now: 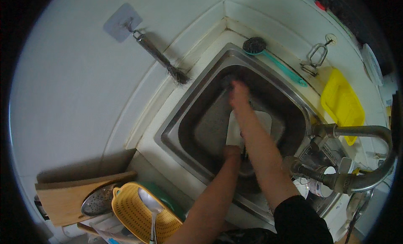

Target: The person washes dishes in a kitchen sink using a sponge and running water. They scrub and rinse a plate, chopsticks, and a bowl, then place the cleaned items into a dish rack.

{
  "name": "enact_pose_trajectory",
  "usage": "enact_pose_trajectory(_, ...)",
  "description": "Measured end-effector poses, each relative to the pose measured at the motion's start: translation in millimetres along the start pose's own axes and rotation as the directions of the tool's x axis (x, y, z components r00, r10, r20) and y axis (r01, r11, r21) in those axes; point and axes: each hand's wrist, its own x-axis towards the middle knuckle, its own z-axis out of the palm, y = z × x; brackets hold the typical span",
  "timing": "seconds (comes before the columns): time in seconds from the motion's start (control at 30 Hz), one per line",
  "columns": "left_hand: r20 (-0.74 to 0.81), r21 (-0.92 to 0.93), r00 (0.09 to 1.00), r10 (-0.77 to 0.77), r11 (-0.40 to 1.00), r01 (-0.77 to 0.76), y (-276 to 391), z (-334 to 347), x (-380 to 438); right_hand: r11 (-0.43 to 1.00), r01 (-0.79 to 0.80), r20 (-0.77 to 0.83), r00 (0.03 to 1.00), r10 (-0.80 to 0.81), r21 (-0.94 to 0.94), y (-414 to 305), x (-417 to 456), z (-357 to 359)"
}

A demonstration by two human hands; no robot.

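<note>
Both of my bare hands are down inside a stainless steel sink (pixel 207 124). My right hand (pixel 240 92) is blurred, at the far inner wall of the basin. Something dark and indistinct lies by its fingers; whether the hand grips it cannot be told. My left hand (pixel 232 151) is at the near edge of a white rectangular board or tray (pixel 233 130) on the sink floor; its fingers are hidden. My right forearm crosses over the white piece and covers part of it.
A curved metal faucet (pixel 362 130) arches at the right. A scourer with a teal handle (pixel 283 67) lies on the back ledge. A yellow plastic rack (pixel 341 99) is at the right, with cups below. A wire whisk or brush (pixel 154 52) hangs at the left, above a yellow basket (pixel 132 209) and wooden board (pixel 59 200).
</note>
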Motion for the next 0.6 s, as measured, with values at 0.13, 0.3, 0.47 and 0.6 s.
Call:
enact_pose_trajectory(0.13, -0.008, 0.048, 0.999, 0.044, 0.998, -0.044, 1.0, 0.0, 5.6, 0.789, 0.226, 0.273, 0.959, -0.077, -0.571, 24.0, -59.5, 27.5)
enact_pose_trajectory(0.3, -0.007, 0.259, 0.979, 0.203, 0.946, -0.194, 0.2, 6.7, 11.6, 0.982, -0.162, 0.404, 0.908, 0.11, 0.098, 26.1, -38.4, 13.0)
enact_pose_trajectory(0.47, 0.254, 0.548, 0.93, 0.266, 0.753, -0.365, -0.7, -33.6, 2.1, 0.82, -0.179, 0.225, 0.972, 0.063, 0.544, -5.9, 26.6, -39.4)
enact_pose_trajectory(0.6, -0.142, -0.69, 0.872, -0.468, 0.679, 0.251, 4.3, -20.8, 3.7, 0.982, 0.186, 0.226, 0.957, -0.182, 0.002, 4.2, -6.8, -27.4)
